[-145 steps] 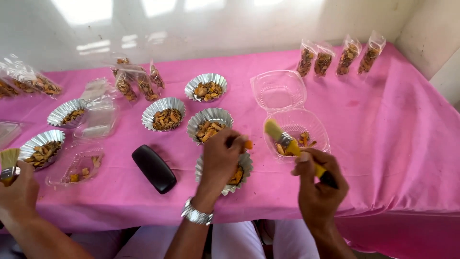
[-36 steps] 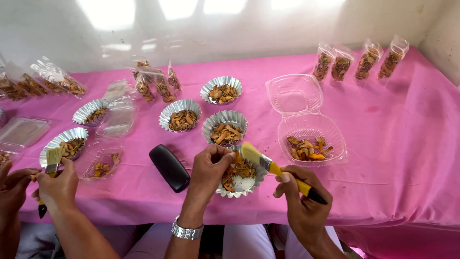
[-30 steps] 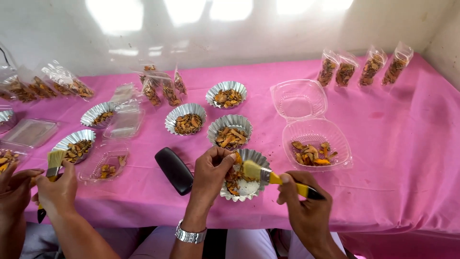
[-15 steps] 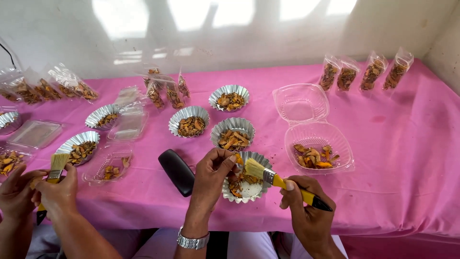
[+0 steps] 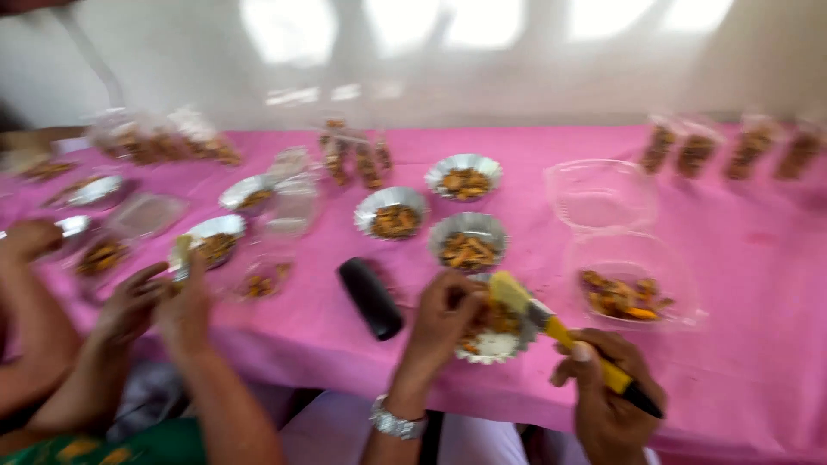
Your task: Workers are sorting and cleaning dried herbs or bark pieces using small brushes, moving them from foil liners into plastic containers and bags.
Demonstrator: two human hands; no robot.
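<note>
My left hand (image 5: pixel 444 319) grips the rim of a small foil cup (image 5: pixel 493 337) with brown snack pieces at the table's near edge. My right hand (image 5: pixel 607 396) holds a yellow-handled spatula (image 5: pixel 551 325) whose flat blade rests over that cup. Just right of it sits an open clear plastic clamshell box (image 5: pixel 633 284) with some snack pieces in its lower half. The picture is motion-blurred.
Pink tablecloth (image 5: pixel 758 284) covers the table. Several filled foil cups (image 5: pixel 465 241) stand behind, a black case (image 5: pixel 370 297) lies left of my hand. Another person's hands (image 5: pixel 159 297) work at the left with more cups. Small filled bags (image 5: pixel 732 151) line the back.
The spatula came from the clamshell box over to the foil cup in front of me. The view has swung to the left and blurred.
</note>
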